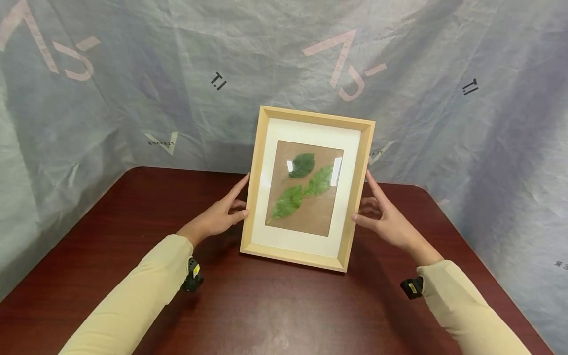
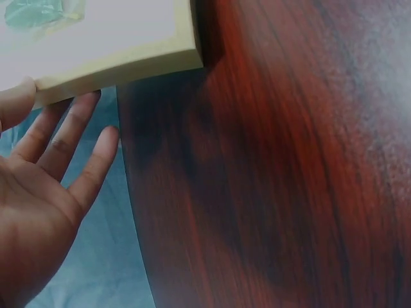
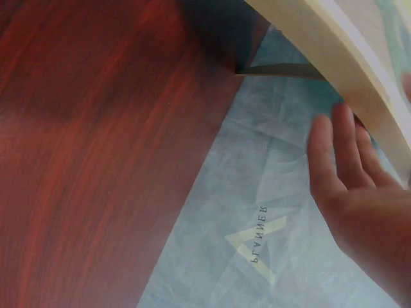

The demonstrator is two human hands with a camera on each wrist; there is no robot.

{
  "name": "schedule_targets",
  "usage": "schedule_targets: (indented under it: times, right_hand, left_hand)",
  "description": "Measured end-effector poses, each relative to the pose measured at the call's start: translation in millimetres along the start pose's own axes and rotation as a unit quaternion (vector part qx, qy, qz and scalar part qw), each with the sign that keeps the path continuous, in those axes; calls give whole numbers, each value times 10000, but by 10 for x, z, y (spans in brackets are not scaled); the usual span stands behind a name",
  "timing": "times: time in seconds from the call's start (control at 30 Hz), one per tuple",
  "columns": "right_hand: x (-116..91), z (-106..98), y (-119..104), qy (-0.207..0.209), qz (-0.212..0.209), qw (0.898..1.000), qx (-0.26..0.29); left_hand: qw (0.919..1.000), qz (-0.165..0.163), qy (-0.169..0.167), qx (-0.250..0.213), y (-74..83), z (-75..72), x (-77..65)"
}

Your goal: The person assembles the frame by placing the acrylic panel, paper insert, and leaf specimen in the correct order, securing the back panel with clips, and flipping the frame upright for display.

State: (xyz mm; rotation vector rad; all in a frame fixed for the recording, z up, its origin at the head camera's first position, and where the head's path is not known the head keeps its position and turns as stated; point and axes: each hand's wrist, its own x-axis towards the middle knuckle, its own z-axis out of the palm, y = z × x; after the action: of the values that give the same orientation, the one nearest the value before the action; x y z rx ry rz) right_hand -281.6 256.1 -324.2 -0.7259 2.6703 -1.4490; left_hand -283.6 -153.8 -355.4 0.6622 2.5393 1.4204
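Observation:
A pale wooden picture frame stands upright on the table, tilted slightly sideways and leaning back. Inside its white mat are a dark green leaf and two lighter green leaves on a brown backing. My left hand holds the left side edge, thumb at the front and fingertips at the side. On the opposite edge, my right hand grips likewise, its other fingers partly hidden behind the frame. A thin support leg sticks out behind the frame in the right wrist view.
The dark red wooden table has rounded far corners. Grey printed fabric hangs behind it and along both sides. Small black wrist cameras sit on both sleeves.

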Motion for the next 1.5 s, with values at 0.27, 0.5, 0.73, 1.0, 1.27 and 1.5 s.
schedule_targets:
  times: [0.27, 0.5, 0.73, 1.0, 1.27, 1.5]
  right_hand:
    - [-61, 69, 83, -482, -132, 9987, -105]
    - [6, 57, 100, -357, -118, 9990, -245]
    - [94, 97, 129, -158, 172, 9996, -178]
    - [210, 178, 174, 77, 264, 9994, 209]
    - [274, 197, 186, 219, 323, 9992, -36]
    - [313, 186, 177, 237, 661, 9973, -192]
  left_hand:
    - [9995, -3, 87, 312, 10, -7, -10]
    - [9979, 15, 268, 597, 35, 7, 26]
    - [9947, 14, 524, 881, 42, 52, 85]
    - [9922, -366, 750, 925, 73, 85, 143]
    - [9890, -450, 844, 1125, 71, 88, 201]
    - [9870, -571, 897, 1209, 79, 122, 252]
